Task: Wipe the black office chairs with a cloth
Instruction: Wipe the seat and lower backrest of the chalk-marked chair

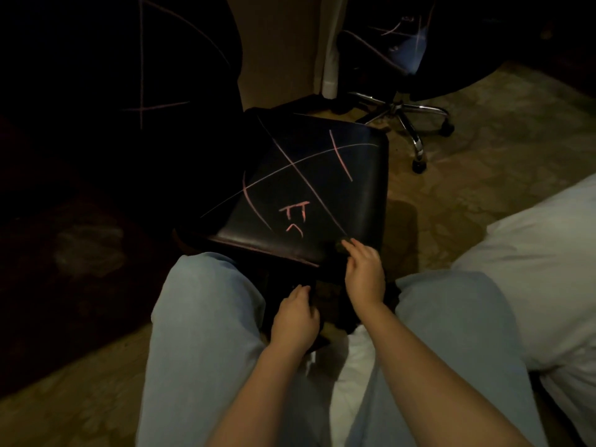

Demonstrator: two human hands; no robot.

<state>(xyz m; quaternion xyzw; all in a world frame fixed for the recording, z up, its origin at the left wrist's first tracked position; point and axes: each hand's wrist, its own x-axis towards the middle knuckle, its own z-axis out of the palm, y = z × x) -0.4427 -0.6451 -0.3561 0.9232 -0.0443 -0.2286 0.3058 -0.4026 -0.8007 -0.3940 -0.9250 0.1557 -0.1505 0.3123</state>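
Observation:
A black office chair seat (309, 175) stands right in front of my knees, marked with pink chalk lines and a small scribble. Its backrest (122, 75) rises dark at the left, also with pink lines. A dark cloth (325, 295) hangs below the seat's front edge, hard to make out in the dim light. My right hand (364, 272) pinches the cloth's upper end at the seat's front right edge. My left hand (295, 317) is lower, between my knees, fingers curled round the cloth's lower part.
A second black office chair (403, 37) with pink marks and a chrome wheeled base (406, 117) stands at the back right. White bedding (532, 269) lies at my right. My legs in light jeans (200, 333) flank the seat. The carpet is patterned.

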